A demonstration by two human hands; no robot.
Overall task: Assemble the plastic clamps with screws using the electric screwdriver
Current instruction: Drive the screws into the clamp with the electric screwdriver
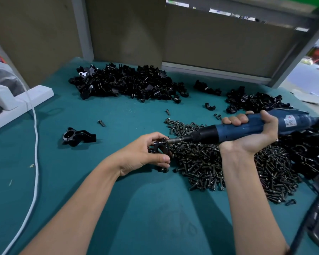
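Note:
My left hand [145, 151] grips a black plastic clamp [161, 147] just above the green table [118, 208]. My right hand [252, 133] holds the blue electric screwdriver [247, 127] lying almost level, its bit [175, 140] pressed against the clamp's upper right side. A large heap of dark screws [219, 162] spreads under the tool. An assembled clamp [77, 136] lies alone to the left.
A big pile of black clamp parts [125, 83] sits at the back, a smaller pile [254, 102] at the back right, more parts [309, 150] at the right edge. A white cable [35, 137] runs down the left. Loose screws [101, 123] lie scattered.

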